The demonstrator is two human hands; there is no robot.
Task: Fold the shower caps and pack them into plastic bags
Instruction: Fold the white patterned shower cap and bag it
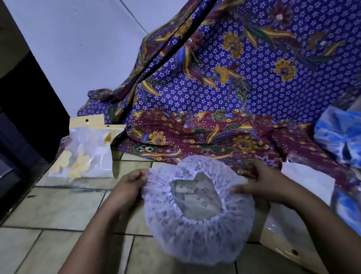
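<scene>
Far left, we counted two packed bags on tiled floor, yellow caps inside: that much done. Left hand clamped on left rim of one pale shower cap, opening up, over floor at centre, not yet folded. Right hand clamped on opposite rim. Beside right forearm lay one empty bag with yellow header. Far right, heap of blue caps, unfolded; number we could not tell. We judged task early, with most folding and packing left.
</scene>
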